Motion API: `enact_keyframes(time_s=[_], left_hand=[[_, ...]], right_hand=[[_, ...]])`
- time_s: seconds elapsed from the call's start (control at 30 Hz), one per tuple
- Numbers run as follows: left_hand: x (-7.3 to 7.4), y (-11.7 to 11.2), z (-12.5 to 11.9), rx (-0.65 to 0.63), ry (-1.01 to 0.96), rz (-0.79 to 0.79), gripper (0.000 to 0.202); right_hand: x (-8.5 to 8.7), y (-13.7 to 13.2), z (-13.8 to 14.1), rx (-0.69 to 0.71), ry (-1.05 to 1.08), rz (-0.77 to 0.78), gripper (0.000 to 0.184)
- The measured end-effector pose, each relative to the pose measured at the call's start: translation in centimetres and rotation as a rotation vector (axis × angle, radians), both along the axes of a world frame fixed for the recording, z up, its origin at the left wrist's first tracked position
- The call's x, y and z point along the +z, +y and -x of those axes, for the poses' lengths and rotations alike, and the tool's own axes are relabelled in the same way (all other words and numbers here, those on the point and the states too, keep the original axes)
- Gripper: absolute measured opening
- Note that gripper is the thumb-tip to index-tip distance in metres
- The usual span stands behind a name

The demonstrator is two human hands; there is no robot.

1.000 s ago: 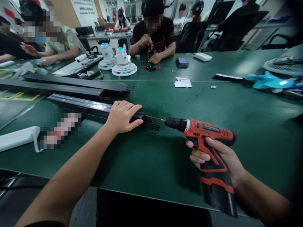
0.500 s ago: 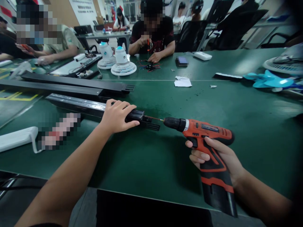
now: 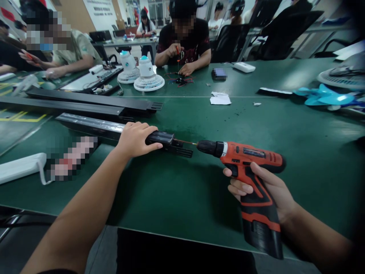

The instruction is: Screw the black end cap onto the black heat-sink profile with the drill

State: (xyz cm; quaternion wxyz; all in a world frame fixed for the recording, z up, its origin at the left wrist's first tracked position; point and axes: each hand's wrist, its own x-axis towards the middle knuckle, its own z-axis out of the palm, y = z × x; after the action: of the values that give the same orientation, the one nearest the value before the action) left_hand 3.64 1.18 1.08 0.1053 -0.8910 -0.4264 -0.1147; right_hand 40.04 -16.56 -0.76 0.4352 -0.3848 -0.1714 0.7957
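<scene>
A long black bar-shaped housing (image 3: 94, 125) lies on the green table. My left hand (image 3: 136, 140) grips it from above near its right end, thumb on the near side. In my right hand (image 3: 266, 190) is an orange and black cordless drill (image 3: 248, 156), with a finger at its trigger. From the drill's chuck a long thin bit (image 3: 185, 142) reaches left to the end of the housing. Whether its tip is seated in a screw is hidden. Slotted black pieces (image 3: 182, 152) stick out of that end.
More long black housings (image 3: 94, 99) lie behind on the left. White fans (image 3: 148, 78) stand farther back, near a person (image 3: 184, 42) holding a screwdriver. Torn paper (image 3: 220, 99) lies mid-table, blue fan blades (image 3: 323, 95) at right, a white power strip-like box (image 3: 21, 167) at left.
My left hand has slid slightly left along the housing. The drill's rear has shifted slightly right, while its bit remains at the housing's end.
</scene>
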Motion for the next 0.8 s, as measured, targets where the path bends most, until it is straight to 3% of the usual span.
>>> enact_keyframes(time_s=[0.2, 0.53, 0.8], left_hand=[[-0.5, 0.4, -0.1, -0.007, -0.017, -0.037, 0.076], [-0.6, 0.4, -1.4, 0.029, -0.007, -0.031, 0.067], [-0.7, 0.4, -1.8, 0.038, -0.051, -0.049, 0.068]], right_hand=[[0.5, 0.3, 0.0, -0.017, -0.01, -0.06, 0.046], [-1.5, 1.1, -1.8, -0.037, 0.058, -0.072, 0.035], [-1.3, 1.9, -2.2, 0.016, 0.064, -0.117, 0.042]])
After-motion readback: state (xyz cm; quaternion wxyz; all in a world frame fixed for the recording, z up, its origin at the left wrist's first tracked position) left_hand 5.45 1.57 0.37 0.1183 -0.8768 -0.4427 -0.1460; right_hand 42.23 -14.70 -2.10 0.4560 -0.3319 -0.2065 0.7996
